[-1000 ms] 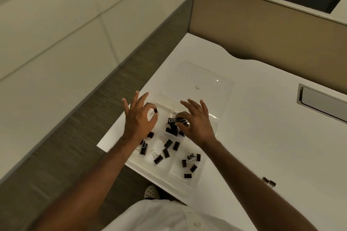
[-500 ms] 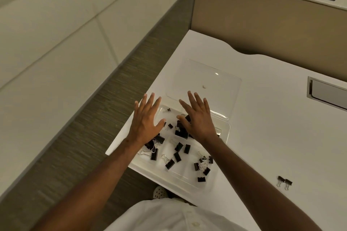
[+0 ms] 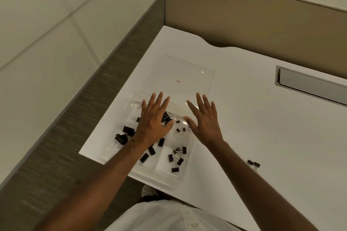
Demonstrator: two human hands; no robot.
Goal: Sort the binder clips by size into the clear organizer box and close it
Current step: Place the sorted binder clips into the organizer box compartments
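A clear organizer box [image 3: 165, 176] lies open at the white desk's near left corner, its clear lid [image 3: 180, 75] folded flat behind it. Black binder clips lie in its compartments: large ones [image 3: 124, 135] at the left, medium ones [image 3: 151, 151] in the middle, a small cluster [image 3: 177, 156] at the near right. My left hand [image 3: 153, 124] hovers flat over the box's far middle with fingers spread, holding nothing. My right hand [image 3: 203, 121] is spread over the box's far right edge, also holding nothing. Two loose clips [image 3: 253, 163] lie on the desk beside my right forearm.
The white desk [image 3: 262, 118] ends at a left edge right next to the box, with grey carpet [image 3: 65, 146] below. A tan partition [image 3: 253, 20] stands behind. A metal cable tray [image 3: 309, 83] is set into the desk at the right.
Both hands opened and lifted off the clips, spreading flat. My right hand moved right, away from the middle pile, and the left hand released the clip it pinched.
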